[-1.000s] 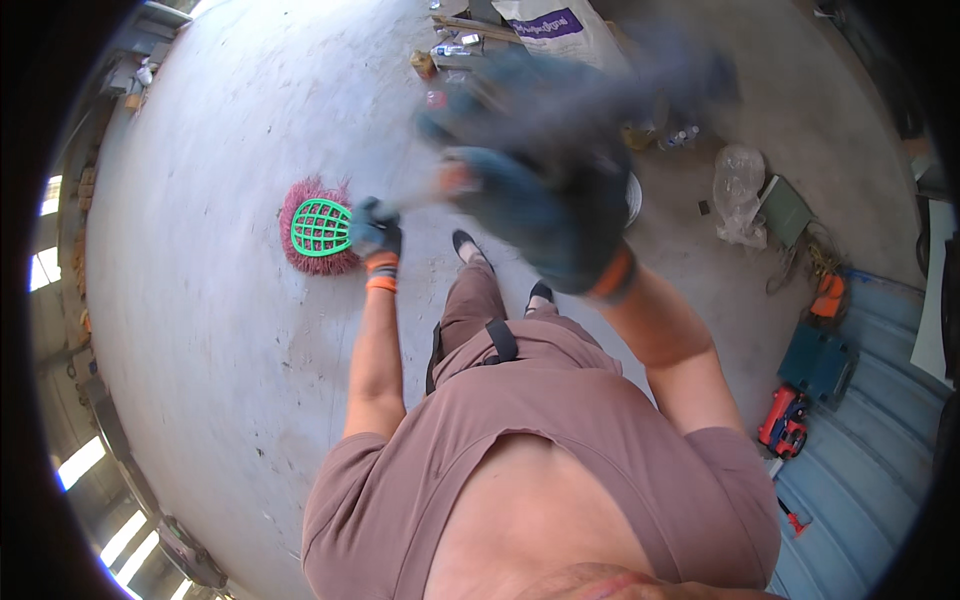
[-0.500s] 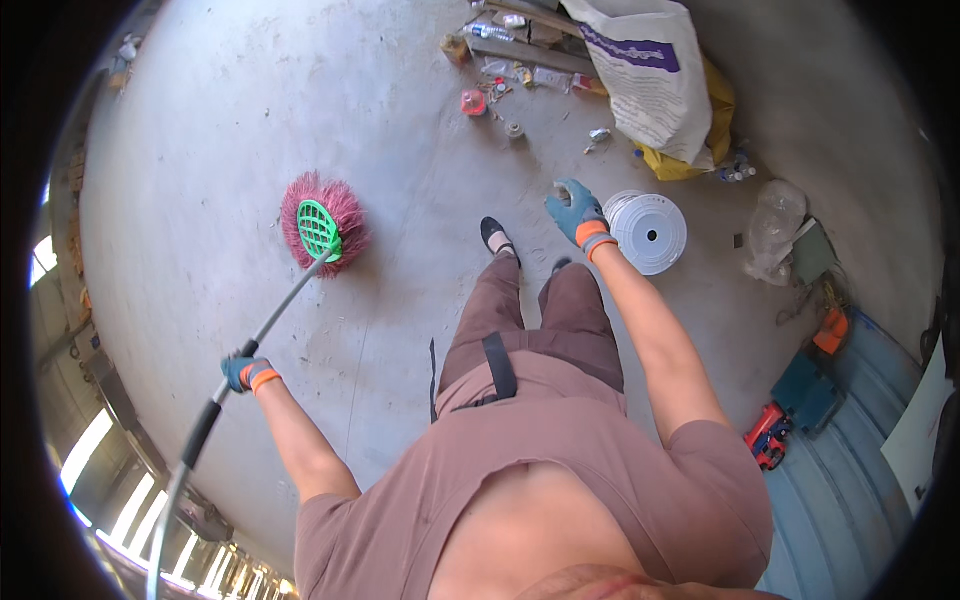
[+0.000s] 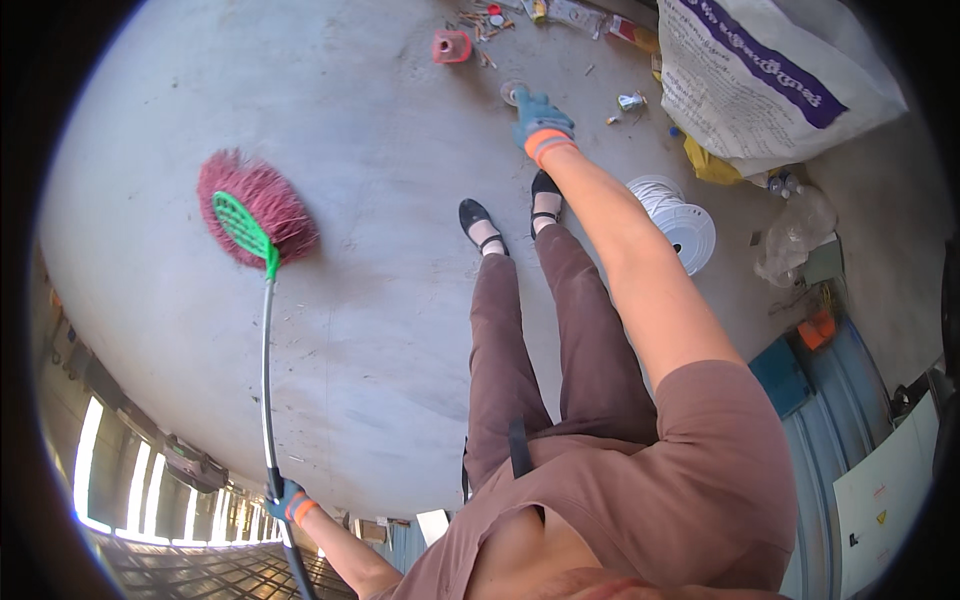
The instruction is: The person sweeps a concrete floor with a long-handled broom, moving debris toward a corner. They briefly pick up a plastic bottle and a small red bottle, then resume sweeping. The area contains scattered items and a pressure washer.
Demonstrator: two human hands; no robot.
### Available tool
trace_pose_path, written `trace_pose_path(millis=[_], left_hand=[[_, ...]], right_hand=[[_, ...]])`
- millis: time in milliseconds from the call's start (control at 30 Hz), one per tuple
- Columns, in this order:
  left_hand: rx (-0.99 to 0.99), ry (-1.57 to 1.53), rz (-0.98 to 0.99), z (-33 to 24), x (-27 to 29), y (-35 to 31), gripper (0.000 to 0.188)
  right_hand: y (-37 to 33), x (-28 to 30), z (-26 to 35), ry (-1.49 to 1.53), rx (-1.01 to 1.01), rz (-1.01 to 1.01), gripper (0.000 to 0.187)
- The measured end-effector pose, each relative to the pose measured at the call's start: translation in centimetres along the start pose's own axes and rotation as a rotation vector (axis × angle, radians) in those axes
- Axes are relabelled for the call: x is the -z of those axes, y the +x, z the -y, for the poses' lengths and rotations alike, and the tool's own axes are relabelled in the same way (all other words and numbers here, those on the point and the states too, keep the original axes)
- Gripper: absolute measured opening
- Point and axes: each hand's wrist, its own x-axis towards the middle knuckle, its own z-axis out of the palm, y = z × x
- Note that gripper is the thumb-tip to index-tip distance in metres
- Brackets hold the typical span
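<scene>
My left hand (image 3: 287,500), in a teal glove with an orange cuff, is closed round the dark part of a long-handled broom (image 3: 267,370). The broom has a silver pole, a green slotted holder and a bushy dark-pink bristle head (image 3: 275,205) out over the floor at the left. My right hand (image 3: 543,122), gloved alike, reaches far forward with its fingers stretched out. Its fingertips are at a small round grey object (image 3: 512,92) on the floor; whether they touch it is unclear. An open-topped red plastic container (image 3: 452,46) lies farther off.
Right of my forearm lies a white spool (image 3: 688,235) wound with white cord. A big white sack (image 3: 740,95) with a purple band stands at the far right, near crumpled clear plastic (image 3: 795,235). Small litter (image 3: 630,102) and wood scraps dot the floor. Blue metal sheeting (image 3: 840,385) edges the right.
My right hand has moved forward from beside the spool to the round object, its fingers straightening. The broom head has swung left, and my left hand has dropped back with the pole.
</scene>
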Motion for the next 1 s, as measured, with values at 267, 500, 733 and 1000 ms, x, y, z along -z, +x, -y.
trace_pose_path(millis=[267, 500, 733, 1000], left_hand=[[0.296, -0.429, -0.415, 7.2, -4.3, -4.5, 0.018], [0.155, -0.302, -0.242, 6.5, -6.3, -2.0, 0.025], [0.076, -0.230, -0.289, 5.5, -7.8, -1.9, 0.025], [0.149, -0.458, -0.335, 7.4, -8.2, -3.2, 0.023]], right_hand=[[8.8, -9.5, -3.2, -0.172, -0.033, 0.063, 0.038], [8.4, -12.5, -8.6, 0.025, -0.004, 0.055, 0.034], [-0.7, -9.4, -20.3, 0.068, -0.202, 0.143, 0.038], [-8.2, -14.8, -30.9, 0.039, -0.431, 0.330, 0.037]])
